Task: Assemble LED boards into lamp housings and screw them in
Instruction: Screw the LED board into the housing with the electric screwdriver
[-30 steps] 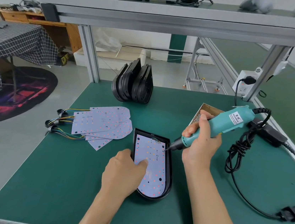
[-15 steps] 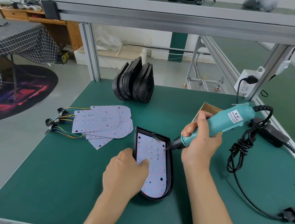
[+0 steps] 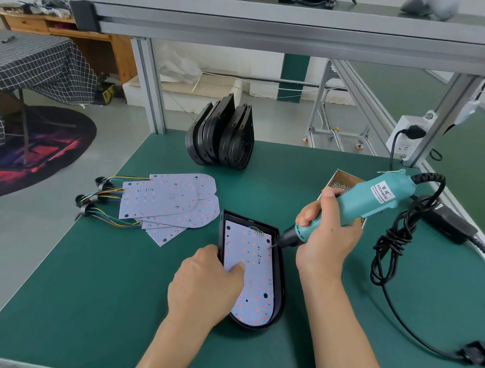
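A black lamp housing [image 3: 281, 283] lies on the green bench with a white LED board [image 3: 257, 277] seated inside it. My left hand [image 3: 203, 284] rests on the housing's left rim, a fingertip pressing the board down. My right hand [image 3: 325, 235] grips a teal electric screwdriver [image 3: 364, 203], whose bit touches the board near its upper right corner. Loose LED boards [image 3: 172, 199] with coloured wire leads are fanned out to the left. A stack of empty black housings [image 3: 222, 135] stands on edge at the back.
A cardboard box of screws [image 3: 341, 180] sits behind my right hand. The screwdriver's black coiled cable [image 3: 393, 242] and its power adapter [image 3: 450, 224] lie at the right, near the bench edge. An aluminium frame post [image 3: 149, 83] and overhead shelf [image 3: 284, 30] bound the back.
The view has shifted slightly. Both hands hold the same positions, with the screwdriver bit still at the board's upper right corner.
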